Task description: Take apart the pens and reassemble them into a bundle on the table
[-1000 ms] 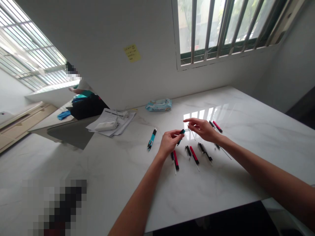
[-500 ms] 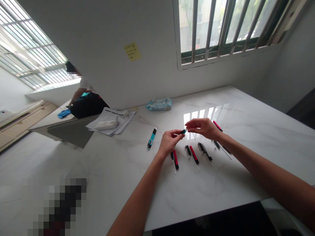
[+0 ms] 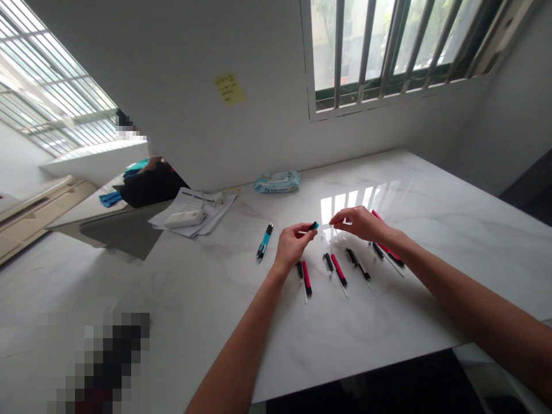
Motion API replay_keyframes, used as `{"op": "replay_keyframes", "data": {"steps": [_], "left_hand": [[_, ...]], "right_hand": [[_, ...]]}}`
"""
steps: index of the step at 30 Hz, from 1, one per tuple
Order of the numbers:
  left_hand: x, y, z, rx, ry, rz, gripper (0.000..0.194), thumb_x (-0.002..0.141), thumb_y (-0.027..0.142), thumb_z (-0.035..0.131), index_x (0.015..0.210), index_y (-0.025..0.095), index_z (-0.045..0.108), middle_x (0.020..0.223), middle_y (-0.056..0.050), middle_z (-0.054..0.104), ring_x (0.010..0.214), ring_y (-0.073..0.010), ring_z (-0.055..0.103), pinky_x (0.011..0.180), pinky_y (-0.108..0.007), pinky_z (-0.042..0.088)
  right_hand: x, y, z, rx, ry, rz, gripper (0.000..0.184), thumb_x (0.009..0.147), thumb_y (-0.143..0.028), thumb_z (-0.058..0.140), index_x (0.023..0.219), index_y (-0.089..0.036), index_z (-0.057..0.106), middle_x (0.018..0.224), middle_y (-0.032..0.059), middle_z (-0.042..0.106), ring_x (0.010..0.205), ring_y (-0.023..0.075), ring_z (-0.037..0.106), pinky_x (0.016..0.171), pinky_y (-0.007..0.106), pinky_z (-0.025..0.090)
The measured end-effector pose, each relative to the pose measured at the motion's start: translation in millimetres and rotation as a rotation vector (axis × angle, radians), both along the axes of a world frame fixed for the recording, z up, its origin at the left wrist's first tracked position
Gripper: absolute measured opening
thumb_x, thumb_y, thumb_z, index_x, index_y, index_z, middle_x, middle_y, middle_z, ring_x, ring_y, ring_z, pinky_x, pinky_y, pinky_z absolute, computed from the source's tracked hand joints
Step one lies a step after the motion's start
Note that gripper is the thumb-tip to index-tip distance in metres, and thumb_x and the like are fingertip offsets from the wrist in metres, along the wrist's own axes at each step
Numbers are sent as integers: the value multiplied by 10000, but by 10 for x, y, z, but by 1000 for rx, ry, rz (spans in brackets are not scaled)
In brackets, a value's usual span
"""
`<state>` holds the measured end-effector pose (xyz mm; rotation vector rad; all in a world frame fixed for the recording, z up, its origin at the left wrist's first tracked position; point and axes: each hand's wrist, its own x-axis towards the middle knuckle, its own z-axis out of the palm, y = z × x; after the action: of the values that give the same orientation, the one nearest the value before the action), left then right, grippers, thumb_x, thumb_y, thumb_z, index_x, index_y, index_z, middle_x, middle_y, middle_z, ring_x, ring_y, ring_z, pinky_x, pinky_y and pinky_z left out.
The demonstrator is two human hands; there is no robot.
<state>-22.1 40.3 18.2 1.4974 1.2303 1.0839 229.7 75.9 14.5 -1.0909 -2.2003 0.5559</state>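
Observation:
Between the thumb and fingers of my left hand (image 3: 291, 246) is a black-and-teal pen barrel (image 3: 314, 226), its end sticking out past the fingertips. My right hand (image 3: 357, 223) hovers just to the right, thumb and fingers pinched at a tiny pale piece too small to name. Below those fingertips shows a thin white pen refill (image 3: 337, 234); whether they touch it I cannot tell. Nearer me lie taken-apart pens: red-and-black barrels (image 3: 338, 269), black barrel parts (image 3: 351, 257) and white refills (image 3: 306, 290). My right forearm passes beside another red barrel (image 3: 380, 227).
Two teal-and-black pens (image 3: 264, 241) lie side by side left of my hands. Against the wall sits a pack of wipes (image 3: 276, 182). Papers (image 3: 194, 215) with a white device (image 3: 185, 218) lie further left, by a grey partition (image 3: 125, 230). A person (image 3: 153, 150) is beyond it.
My hands have moved apart. The left has drawn slightly left with the pen barrel, while the right has come away from the barrel's end, slightly to the right.

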Motion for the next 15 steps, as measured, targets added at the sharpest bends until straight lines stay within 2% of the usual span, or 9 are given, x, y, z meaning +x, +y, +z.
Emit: {"op": "replay_keyframes", "data": {"steps": [5,10,12,15], "left_hand": [[-11,18,-22,22,-6,40,326,775,412,824,1004,181,837,883,-79,799,733,-200,705,682,-297,510],[-30,49,-41,57,-19,116,344,782,427,820,1016,175,830,921,-84,801,736,-196,708,695,-299,521],[-33,50,-46,59,-19,124,345,782,431,821,1018,179,828,926,-83,802,734,-196,708,696,-300,523],[-37,47,-57,59,-20,124,342,782,432,825,1019,185,828,942,-83,804,740,-196,710,701,-302,526]], "right_hand": [[-68,-39,-59,12,-48,48,211,964,-284,648,1118,-270,792,1039,53,801,879,226,741,789,368,588],[-190,-75,-72,91,-122,68,418,944,-219,677,1359,-271,678,1271,94,744,1138,295,692,961,465,560],[-249,-55,-81,108,-158,68,429,946,-203,671,1369,-278,671,1284,90,741,1178,312,671,979,490,551],[-351,9,-106,127,-207,59,362,941,-196,678,1294,-264,719,1240,88,759,1141,314,683,960,470,554]]}}
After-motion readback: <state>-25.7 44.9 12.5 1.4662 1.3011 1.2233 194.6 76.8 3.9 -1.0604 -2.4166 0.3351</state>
